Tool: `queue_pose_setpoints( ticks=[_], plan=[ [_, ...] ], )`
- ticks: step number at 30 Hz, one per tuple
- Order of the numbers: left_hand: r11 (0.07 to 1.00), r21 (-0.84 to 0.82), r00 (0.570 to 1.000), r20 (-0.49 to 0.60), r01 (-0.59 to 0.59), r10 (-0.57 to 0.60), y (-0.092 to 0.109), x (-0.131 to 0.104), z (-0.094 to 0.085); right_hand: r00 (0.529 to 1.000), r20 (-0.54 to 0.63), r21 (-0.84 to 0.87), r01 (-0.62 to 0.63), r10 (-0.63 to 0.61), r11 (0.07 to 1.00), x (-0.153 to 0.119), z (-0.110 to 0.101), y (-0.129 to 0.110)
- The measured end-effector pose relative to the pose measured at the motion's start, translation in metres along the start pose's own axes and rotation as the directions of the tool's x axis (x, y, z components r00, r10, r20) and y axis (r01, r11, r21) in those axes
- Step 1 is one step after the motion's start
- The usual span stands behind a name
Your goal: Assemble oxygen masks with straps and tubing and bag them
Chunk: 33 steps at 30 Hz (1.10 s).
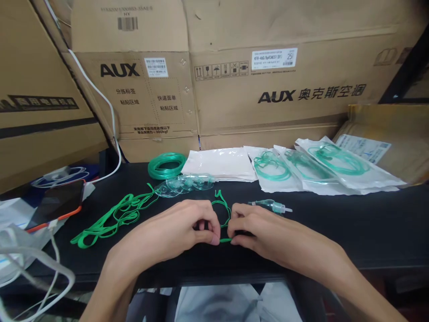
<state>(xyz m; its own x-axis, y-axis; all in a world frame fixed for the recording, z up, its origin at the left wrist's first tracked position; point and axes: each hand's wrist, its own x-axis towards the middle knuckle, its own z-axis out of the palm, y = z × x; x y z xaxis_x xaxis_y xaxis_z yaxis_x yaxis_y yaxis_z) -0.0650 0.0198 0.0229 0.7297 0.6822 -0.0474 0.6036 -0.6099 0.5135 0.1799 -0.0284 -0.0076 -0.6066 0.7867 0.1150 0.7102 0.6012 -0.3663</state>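
Observation:
Between my two hands a green elastic strap [225, 240] is pinched, a short length of it showing between the fingertips. My left hand [201, 226] grips it from the left, thumb and forefinger pressed together. From the right, my right hand [246, 226] holds it in a like pinch. A loop of the same green cord [221, 203] curls up behind the fingers on the black table. Just beyond my right hand lies a clear plastic piece with a pale green connector [276, 206]. Left of my left hand lies a tangled bundle of green straps [117, 219].
Clear masks [186, 183] and a coil of green tubing [166, 165] lie at the back. Beside them are white pouches [219, 163] and bagged tubing sets [338, 161]. A phone [56, 201] with white cables is at left. Cardboard boxes [275, 89] wall the table's rear.

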Motion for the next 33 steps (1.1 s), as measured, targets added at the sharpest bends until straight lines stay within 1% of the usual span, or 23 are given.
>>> queue_pose_setpoints(
  ticks=[3,5,9,11,12,14,16,18,19,22,24,26,28,31,33],
  plan=[
    [1.0,-0.013,1.0,-0.016,0.003,-0.003,-0.003,0.0,-0.001,1.0,0.01,-0.018,-0.019,0.02,1.0,-0.002,-0.003,0.003],
    [1.0,-0.013,0.999,-0.032,-0.015,0.014,-0.003,0.001,0.001,0.999,-0.007,-0.002,-0.047,0.047,0.999,-0.004,-0.004,0.002],
    [0.998,-0.007,0.993,-0.107,-0.056,0.055,0.006,0.008,0.009,0.984,-0.083,0.036,-0.152,0.155,0.988,-0.01,-0.006,-0.005],
    [0.998,0.013,0.988,-0.143,-0.055,0.057,0.01,0.01,0.013,0.976,-0.089,0.066,-0.195,0.2,0.979,-0.009,-0.009,-0.007],
    [0.999,0.023,0.986,-0.16,-0.044,0.047,0.011,0.011,0.014,0.974,-0.092,0.074,-0.2,0.206,0.977,-0.008,-0.012,-0.007],
    [0.999,0.036,0.981,-0.194,-0.019,0.025,0.011,0.011,0.014,0.972,-0.143,0.058,-0.181,0.188,0.982,-0.006,-0.02,-0.004],
    [0.999,0.03,0.977,-0.213,-0.014,0.02,0.009,0.012,0.013,0.954,-0.232,-0.001,-0.198,0.192,0.98,-0.007,-0.028,0.006],
    [0.999,0.01,0.974,-0.224,-0.037,0.039,0.007,0.013,0.011,0.92,-0.296,-0.054,-0.285,0.258,0.957,-0.013,-0.033,0.023],
    [0.999,0.0,0.972,-0.231,-0.048,0.047,0.006,0.013,0.01,0.908,-0.288,-0.067,-0.336,0.304,0.939,-0.017,-0.034,0.032],
    [0.998,-0.017,0.965,-0.257,-0.063,0.057,0.006,0.015,0.009,0.885,-0.183,-0.068,-0.445,0.428,0.893,-0.031,-0.034,0.058],
    [0.996,-0.021,0.961,-0.266,-0.083,0.074,0.008,0.016,0.009,0.874,-0.167,-0.052,-0.469,0.456,0.882,-0.036,-0.036,0.064],
    [0.994,-0.034,0.956,-0.277,-0.109,0.095,0.01,0.017,0.008,0.866,-0.189,-0.007,-0.472,0.463,0.881,-0.035,-0.043,0.059],
    [0.99,-0.061,0.948,-0.3,-0.128,0.104,0.012,0.017,0.007,0.86,-0.225,0.118,-0.442,0.457,0.889,-0.031,-0.051,0.046],
    [0.986,-0.092,0.93,-0.353,-0.141,0.1,0.013,0.017,0.005,0.874,-0.269,0.381,-0.29,0.405,0.878,-0.025,-0.06,0.027],
    [0.984,-0.096,0.917,-0.385,-0.152,0.104,0.013,0.017,0.003,0.878,-0.296,0.475,-0.207,0.377,0.856,-0.023,-0.061,0.02]
  ],
)
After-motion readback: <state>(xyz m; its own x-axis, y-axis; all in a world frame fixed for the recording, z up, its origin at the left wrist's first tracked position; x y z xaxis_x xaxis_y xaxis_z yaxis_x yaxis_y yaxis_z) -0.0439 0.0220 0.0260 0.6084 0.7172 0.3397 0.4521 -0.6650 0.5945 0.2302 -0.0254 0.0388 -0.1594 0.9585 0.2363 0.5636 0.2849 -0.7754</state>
